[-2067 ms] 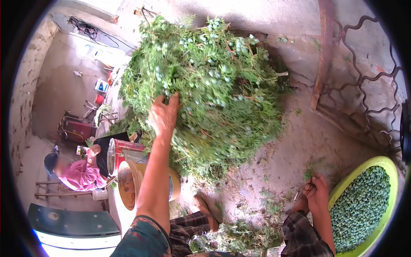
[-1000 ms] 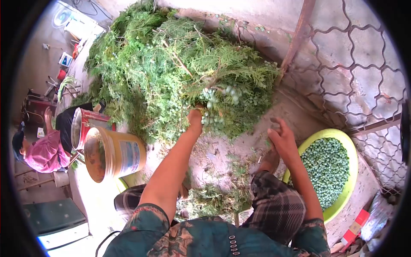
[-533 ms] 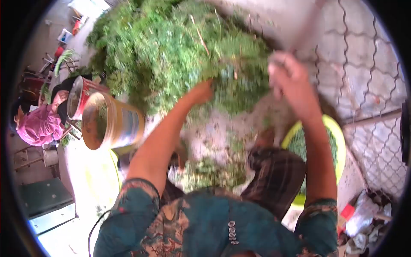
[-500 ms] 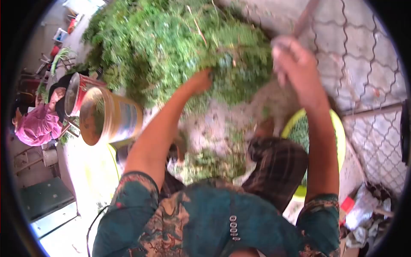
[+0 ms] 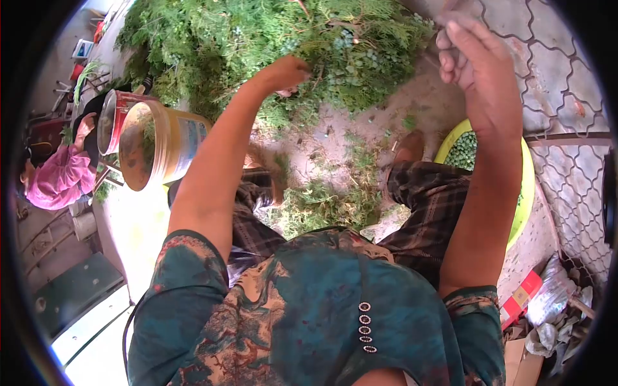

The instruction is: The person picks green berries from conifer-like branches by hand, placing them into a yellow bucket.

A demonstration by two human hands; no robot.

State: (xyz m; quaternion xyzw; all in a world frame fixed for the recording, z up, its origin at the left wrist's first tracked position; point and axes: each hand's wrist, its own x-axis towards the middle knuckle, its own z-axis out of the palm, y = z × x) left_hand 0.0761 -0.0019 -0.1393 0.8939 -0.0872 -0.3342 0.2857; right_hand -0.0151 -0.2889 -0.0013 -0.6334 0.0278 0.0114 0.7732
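Observation:
A big pile of cut conifer branches (image 5: 212, 48), feathery green with clusters of small blue-green cones, lies on the ground before me. At its near edge my left hand (image 5: 286, 74) is closed around a leafy branch (image 5: 318, 77), its grip partly hidden. To the right of the pile my right hand (image 5: 475, 55) is raised with fingers curled. A brownish smear lies by its fingertips, too blurred to name. Under my right forearm stands a yellow-green basin (image 5: 526, 199) holding many small green cones (image 5: 462, 151), partly covered by the arm.
A yellowish bucket (image 5: 183, 145) and a red bucket (image 5: 111, 122) lean at the left. Beyond them sits a person in a pink top (image 5: 61, 177). Loose green sprigs (image 5: 328, 206) litter the ground between my legs. Plastic and cardboard scraps (image 5: 547, 302) lie lower right.
The view has shifted, and both hands now appear higher in it. My right hand has moved further right of the pile; the brown stick seen above it earlier is now indistinct.

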